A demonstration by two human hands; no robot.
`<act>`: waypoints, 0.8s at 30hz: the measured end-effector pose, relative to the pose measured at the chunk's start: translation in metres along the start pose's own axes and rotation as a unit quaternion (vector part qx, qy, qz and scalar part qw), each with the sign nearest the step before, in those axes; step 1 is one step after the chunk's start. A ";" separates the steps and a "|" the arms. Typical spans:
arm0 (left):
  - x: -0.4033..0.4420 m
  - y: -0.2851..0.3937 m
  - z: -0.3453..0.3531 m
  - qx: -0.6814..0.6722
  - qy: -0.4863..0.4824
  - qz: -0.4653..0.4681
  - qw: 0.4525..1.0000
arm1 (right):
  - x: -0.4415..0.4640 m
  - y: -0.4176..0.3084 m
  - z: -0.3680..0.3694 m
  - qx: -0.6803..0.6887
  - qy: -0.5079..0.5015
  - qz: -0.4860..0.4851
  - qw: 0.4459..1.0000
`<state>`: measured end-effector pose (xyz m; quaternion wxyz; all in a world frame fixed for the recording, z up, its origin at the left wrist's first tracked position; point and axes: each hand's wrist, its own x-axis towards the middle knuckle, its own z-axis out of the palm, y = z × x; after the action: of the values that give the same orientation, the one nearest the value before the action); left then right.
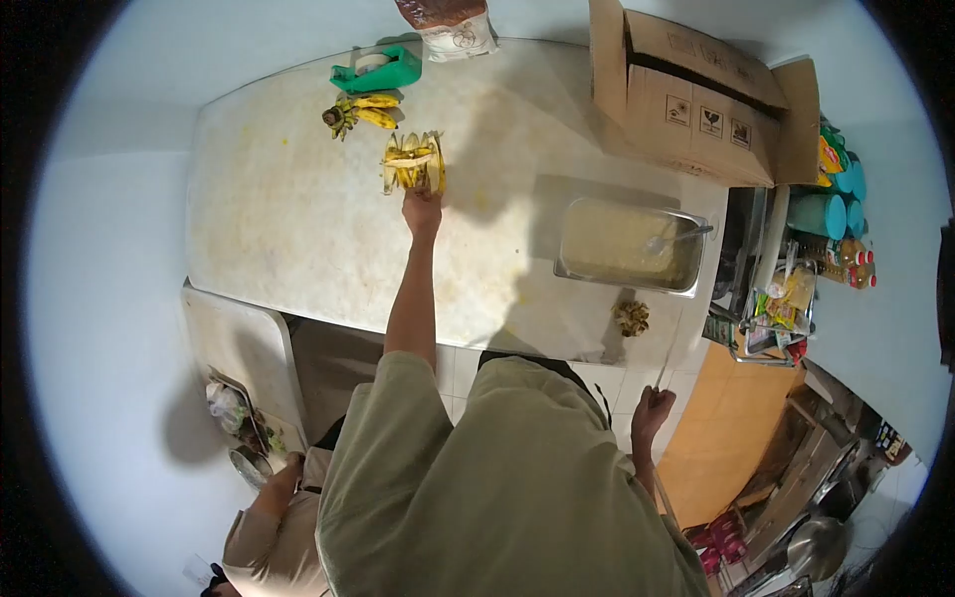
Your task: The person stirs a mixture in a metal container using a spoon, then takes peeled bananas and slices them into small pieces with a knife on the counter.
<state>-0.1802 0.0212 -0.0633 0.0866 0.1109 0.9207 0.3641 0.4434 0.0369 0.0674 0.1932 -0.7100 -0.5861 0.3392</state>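
My left hand (pixel 423 212) reaches across the worktop to a pile of yellow banana peels (pixel 410 159). Its fingers are closed at the near edge of the pile, and the fingertips are partly hidden. Behind the pile lies a small bunch of bananas (pixel 373 109) with a dark stem end. Down at my right side, past the table's front edge, my right hand (pixel 654 408) is closed around a knife (pixel 663 370), its thin blade pointing away from me.
A metal tray (pixel 564 269) of pale batter holds a ladle (pixel 662 242). Near it sits a brownish clump (pixel 631 316). A green tape dispenser (pixel 398 70), a bag (pixel 458 35) and an open cardboard box (pixel 696 109) stand at the back. Another person (pixel 279 537) works at left.
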 end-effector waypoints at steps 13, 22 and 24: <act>-0.123 0.109 -0.134 -0.447 -0.316 -0.228 0.805 | -0.015 -0.018 0.012 0.052 -0.079 -0.013 0.995; -0.258 0.168 -0.148 -0.341 -0.554 0.009 0.759 | -0.056 0.014 0.004 0.237 -0.080 0.040 0.967; -0.272 0.162 -0.139 -0.310 -0.581 0.022 0.752 | -0.058 0.015 0.002 0.322 -0.083 0.077 0.940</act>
<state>0.0703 -0.0274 0.1700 0.6262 0.2883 0.5269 0.4971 0.4481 -0.0232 0.0707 0.3357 -0.6218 -0.4032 0.5815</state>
